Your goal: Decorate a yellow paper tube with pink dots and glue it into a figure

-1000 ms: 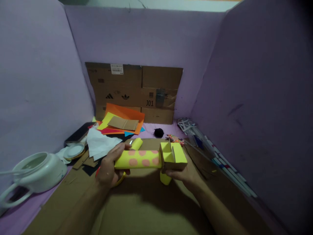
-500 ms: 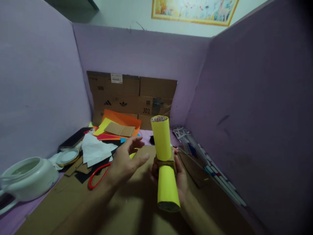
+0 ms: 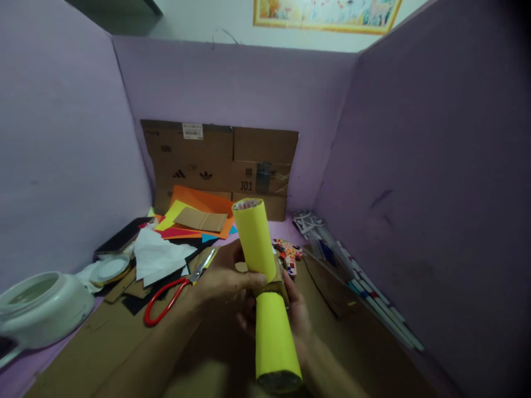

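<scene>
Two yellow tubes, an upper one [image 3: 256,240] and a lower one [image 3: 275,337], are joined by a brown cardboard piece [image 3: 279,281] between them. My left hand [image 3: 226,276] is closed on the base of the upper tube, its thumb across the front. From the right, my right hand [image 3: 295,309] grips the cardboard piece; some of its fingers are hidden behind the tubes. The upper tube's open end shows a whitish, reddish inside. Red-handled scissors [image 3: 168,298] lie left of my left hand, blades pointing away.
White pot [image 3: 45,309] at the left; white cloth [image 3: 160,257], coloured paper [image 3: 199,199] and cardboard scraps at the back left. A pink beaded piece [image 3: 290,254] lies behind my right hand. White rods [image 3: 379,304] run along the right wall. Cardboard sheet [image 3: 257,149] against the back wall.
My left hand has moved right and closed on the upper tube. The joined tubes have shifted left and slightly down in view, uncovering the pink beaded piece. More of the scissors shows.
</scene>
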Tool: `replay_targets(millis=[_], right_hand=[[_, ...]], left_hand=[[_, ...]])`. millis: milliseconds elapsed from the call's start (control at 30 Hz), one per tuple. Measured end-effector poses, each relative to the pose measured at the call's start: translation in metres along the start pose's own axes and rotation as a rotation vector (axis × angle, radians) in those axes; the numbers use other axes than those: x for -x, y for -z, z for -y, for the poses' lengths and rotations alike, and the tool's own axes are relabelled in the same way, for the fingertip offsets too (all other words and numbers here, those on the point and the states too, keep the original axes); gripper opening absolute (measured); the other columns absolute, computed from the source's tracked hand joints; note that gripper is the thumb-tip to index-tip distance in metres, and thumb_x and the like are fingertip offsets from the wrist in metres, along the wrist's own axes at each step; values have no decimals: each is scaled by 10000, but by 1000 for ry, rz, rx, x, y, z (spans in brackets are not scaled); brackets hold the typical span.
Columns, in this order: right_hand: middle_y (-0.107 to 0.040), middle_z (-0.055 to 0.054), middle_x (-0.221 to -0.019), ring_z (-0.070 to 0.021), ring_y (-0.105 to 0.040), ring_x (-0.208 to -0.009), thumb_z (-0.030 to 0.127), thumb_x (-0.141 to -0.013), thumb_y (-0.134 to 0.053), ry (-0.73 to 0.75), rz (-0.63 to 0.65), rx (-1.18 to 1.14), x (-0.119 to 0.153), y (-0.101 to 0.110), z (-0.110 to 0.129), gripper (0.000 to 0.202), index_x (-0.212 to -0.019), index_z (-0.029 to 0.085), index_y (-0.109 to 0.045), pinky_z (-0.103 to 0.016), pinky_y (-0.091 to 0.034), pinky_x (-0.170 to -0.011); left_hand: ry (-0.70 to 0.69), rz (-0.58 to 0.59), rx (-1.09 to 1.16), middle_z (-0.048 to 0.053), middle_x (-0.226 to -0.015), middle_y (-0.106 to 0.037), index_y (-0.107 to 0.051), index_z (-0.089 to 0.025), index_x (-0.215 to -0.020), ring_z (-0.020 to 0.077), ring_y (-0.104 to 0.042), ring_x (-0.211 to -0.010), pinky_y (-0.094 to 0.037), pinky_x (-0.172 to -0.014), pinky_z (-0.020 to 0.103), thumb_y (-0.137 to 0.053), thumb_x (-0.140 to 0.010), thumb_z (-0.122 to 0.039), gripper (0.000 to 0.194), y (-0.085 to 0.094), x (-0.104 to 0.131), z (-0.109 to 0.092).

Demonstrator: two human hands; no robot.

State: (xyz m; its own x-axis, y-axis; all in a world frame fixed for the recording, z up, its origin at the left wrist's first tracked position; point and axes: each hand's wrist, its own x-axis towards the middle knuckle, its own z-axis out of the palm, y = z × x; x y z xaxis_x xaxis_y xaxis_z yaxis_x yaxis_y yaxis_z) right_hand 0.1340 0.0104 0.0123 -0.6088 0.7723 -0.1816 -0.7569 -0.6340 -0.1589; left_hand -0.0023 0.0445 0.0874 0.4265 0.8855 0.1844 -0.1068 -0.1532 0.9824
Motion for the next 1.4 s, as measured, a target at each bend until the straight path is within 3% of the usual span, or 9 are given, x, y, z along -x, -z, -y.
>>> replay_targets(millis=[167,367,700,967,1100,1233,1300,1400], right_hand=[[-764,-68,-789,-202,-702,-756,486,-677,-701,-36,115,9,7,-5,-2,443,-924,120,-657,-404,-480,-878],[-761,-71,-848,-229,-692,-812,423,-634,-762,-35,116,6,10,-9,-4,457,-957,125,-637,-433,-490,-864],[-702,-89,-829,-318,-640,-909,524,-632,-707,-27,221,189,10,-10,-7,551,-1001,127,-606,-538,-464,-880],[-710,-36,-745,-254,-660,-794,457,-647,-736,43,236,159,11,-12,-6,419,-923,153,-653,-485,-473,-891],[-747,-44,-768,-201,-670,-706,391,-650,-756,141,170,138,11,-11,-3,382,-911,121,-682,-417,-487,-894],[-763,-83,-815,-220,-687,-759,383,-642,-756,216,90,174,9,-6,4,413,-934,97,-699,-405,-482,-892],[-766,-96,-829,-234,-689,-773,386,-631,-757,256,56,216,9,-5,7,403,-920,109,-709,-419,-479,-884],[-762,-76,-816,-232,-683,-755,360,-624,-757,394,35,321,10,-7,11,385,-943,150,-715,-421,-488,-849]], left_hand=[[-12,25,6,11,-777,-682,-643,-161,-841,165,-602,-722,-465,-661,275,-800,-526,-158,352,2,1,-4],[-85,2,-40,27,-784,-680,-641,-155,-823,170,-595,-713,-472,-673,286,-818,-511,-192,361,1,4,-9],[-29,-28,-23,56,-837,-717,-672,-168,-851,239,-655,-799,-532,-691,337,-816,-523,-191,359,-1,10,-10],[-61,-30,-65,42,-840,-720,-694,-176,-867,223,-651,-761,-527,-688,334,-773,-593,-159,286,-8,18,-14],[-86,51,-87,56,-851,-717,-693,-176,-853,259,-648,-870,-514,-781,367,-745,-642,-199,218,-5,16,-13],[-158,93,-189,104,-1046,-686,-677,-195,-970,337,-524,-1161,-448,-947,417,-812,-561,-310,446,15,11,-13],[-227,26,-118,113,-1232,-602,-612,-224,-1136,335,-471,-1230,-414,-993,415,-826,-544,-380,648,27,11,-19],[-295,-171,-64,94,-1387,-475,-457,-305,-1317,335,-480,-1221,-440,-961,404,-839,-466,-502,953,40,17,-35]])
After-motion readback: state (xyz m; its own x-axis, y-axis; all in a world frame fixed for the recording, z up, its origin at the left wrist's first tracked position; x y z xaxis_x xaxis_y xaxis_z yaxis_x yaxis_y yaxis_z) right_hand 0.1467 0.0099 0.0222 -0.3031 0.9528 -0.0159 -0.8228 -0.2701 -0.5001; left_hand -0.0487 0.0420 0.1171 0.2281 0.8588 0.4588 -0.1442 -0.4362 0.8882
